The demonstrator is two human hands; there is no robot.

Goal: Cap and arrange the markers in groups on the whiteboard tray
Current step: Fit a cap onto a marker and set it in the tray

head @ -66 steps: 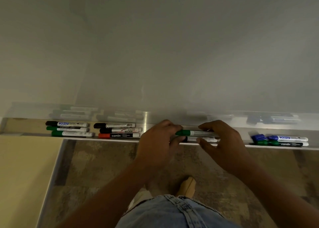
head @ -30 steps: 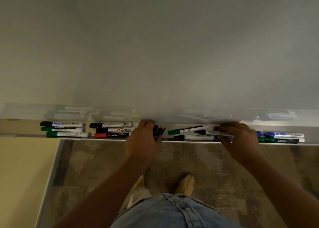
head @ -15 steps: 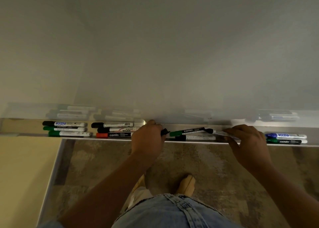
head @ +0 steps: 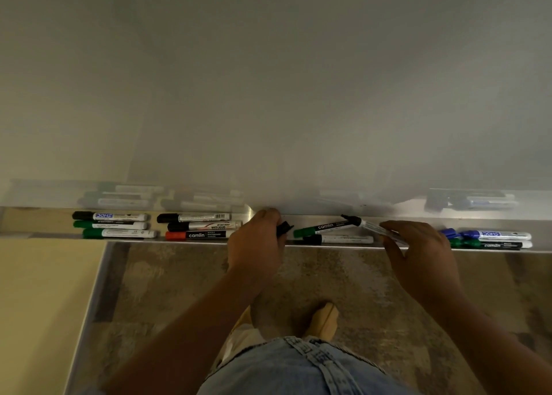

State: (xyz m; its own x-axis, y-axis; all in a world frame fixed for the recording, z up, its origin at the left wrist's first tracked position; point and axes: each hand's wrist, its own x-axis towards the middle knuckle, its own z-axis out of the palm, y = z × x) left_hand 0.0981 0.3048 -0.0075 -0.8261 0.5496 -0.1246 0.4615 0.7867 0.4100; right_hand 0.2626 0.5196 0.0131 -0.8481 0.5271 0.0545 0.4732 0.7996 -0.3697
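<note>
Along the long aluminium whiteboard tray, starting at its left end, a trio of capped markers, one black-capped and two green-capped, lies side by side, parallel to the tray's length. Just right of them on the tray sits a second trio of capped markers, two black-capped and one red-capped.

Near the tray's middle, the person's left hand curls its fingers round a small black plastic cap, which pokes out toward the right. Whether it grips more than one cap cannot be told.

Right of the cap, a green-capped white marker lies slightly slanted in the tray, with a black-capped white marker level beside it at the tray's front lip.

Further right, the right hand pinches the rear of an uncapped white marker with a black tip. Its long axis runs nearly along the tray, and the tip is raised and points left, over the tail of the green-capped marker. Cap and tip face each other and are apart; the left hand is the nearer one to close that gap.

At the tray's right end rests a cluster of blue and green markers.
</note>
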